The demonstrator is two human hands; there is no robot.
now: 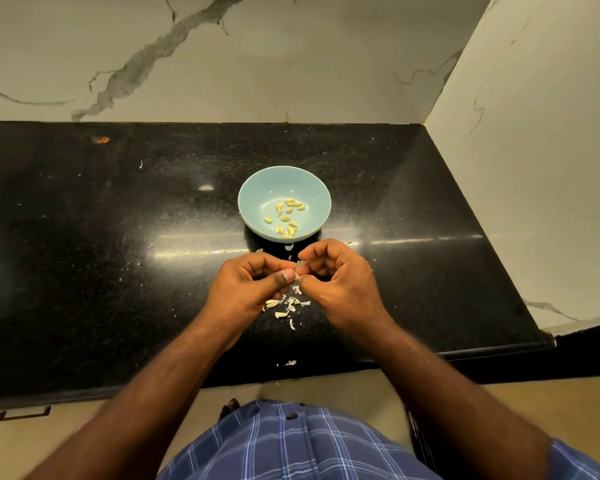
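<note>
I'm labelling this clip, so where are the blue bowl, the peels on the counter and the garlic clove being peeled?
blue bowl (258,190): head view, bare inner wall, upper left.
peels (280,314): head view, one pale scrap in the pile.
garlic clove (297,276): head view, its pale visible tip.

shirt (284,448): blue plaid, white lines | buttons (291,416): dark | sleeves (582,460): short | forearms (160,386): bare

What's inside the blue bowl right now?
About a dozen small yellowish peeled pieces lie loose on the floor of the bowl. Nothing covers them; the countertop beneath it is hidden.
</note>
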